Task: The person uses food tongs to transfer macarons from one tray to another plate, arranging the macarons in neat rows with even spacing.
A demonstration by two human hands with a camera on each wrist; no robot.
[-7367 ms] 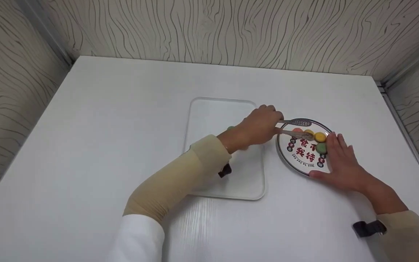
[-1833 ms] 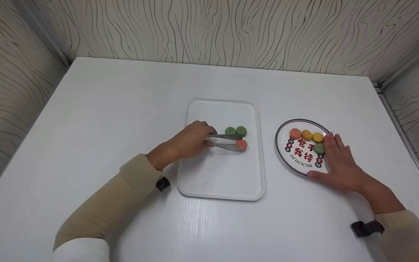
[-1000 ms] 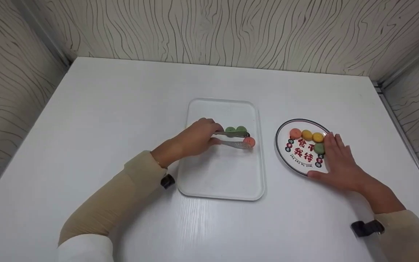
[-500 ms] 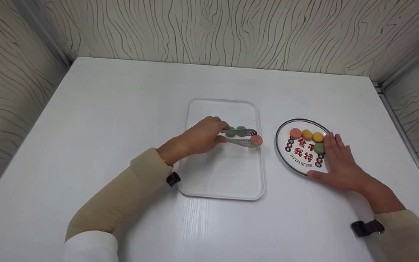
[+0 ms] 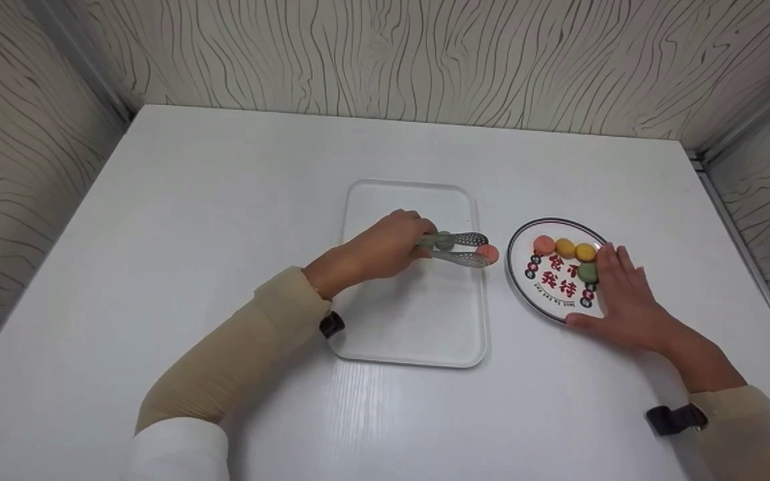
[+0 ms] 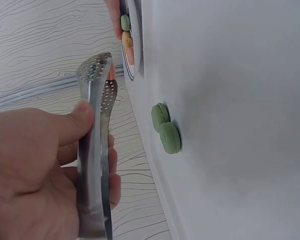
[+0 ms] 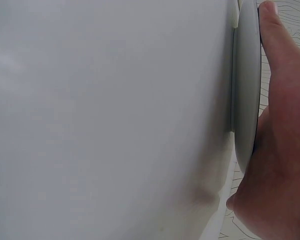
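Observation:
My left hand (image 5: 388, 246) grips metal tongs (image 6: 92, 165) with perforated tips, and a pink macaron (image 5: 487, 254) is pinched between those tips. The macaron hangs above the right rim of the white tray (image 5: 412, 364), near the plate. Two green macarons (image 6: 170, 137) lie on the tray, partly behind the hand and tongs in the head view. My right hand (image 5: 632, 300) rests with straight fingers against the right rim of the round plate (image 5: 562, 304). On that plate sit a pink macaron (image 5: 544, 245), two yellow macarons (image 5: 585, 252) and a green macaron (image 5: 587, 272), in a curved row.
Tray and plate stand on a white table (image 5: 224, 200), a narrow gap between them. Patterned wall panels (image 5: 385, 60) border the table at the back and sides. Dark wrist cameras (image 5: 676, 419) sit under both sleeves.
Earlier, the left hand was over the plate with the tongs; it then went back to the tray. The tongs now hold the pink macaron, lifted rightward toward the plate. The right hand stays put.

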